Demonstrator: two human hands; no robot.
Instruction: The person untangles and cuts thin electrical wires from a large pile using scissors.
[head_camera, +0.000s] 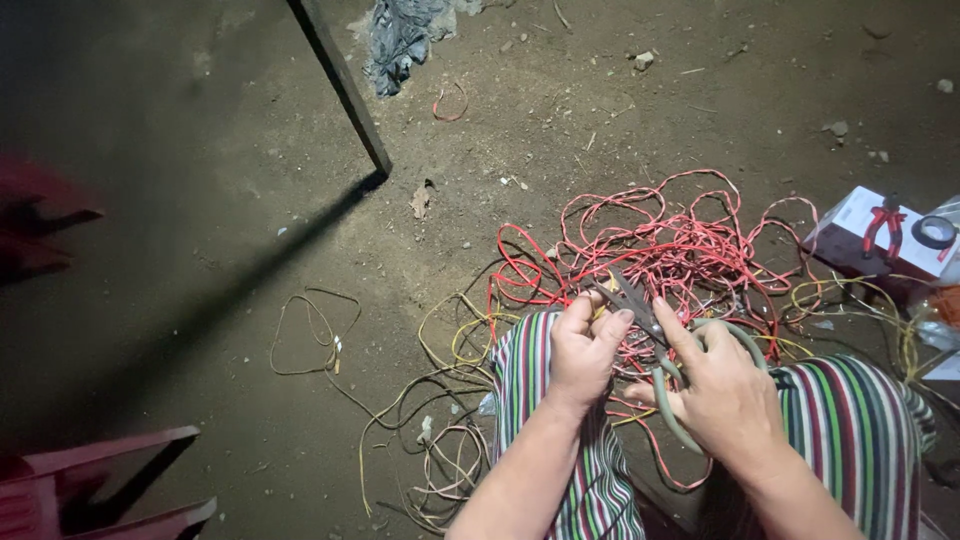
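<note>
My right hand (722, 392) grips a pair of scissors (655, 330) with large grey-green loop handles; the dark blades point up and left toward a wire. My left hand (585, 345) pinches a thin wire right at the blade tips. Both hands are over my knees, which are covered in striped cloth (850, 420). Just beyond them lies a big tangle of red wire (660, 245) on the dirt floor, with yellow wire (465, 335) mixed in at its left.
Loose tan and grey wire loops (315, 335) lie on the dirt at left and near my left knee. A white box (870, 232) with red pliers (884, 222) and a tape roll (936, 232) sits at right. A dark post (345, 85) slants at top; red plastic furniture (100, 480) lower left.
</note>
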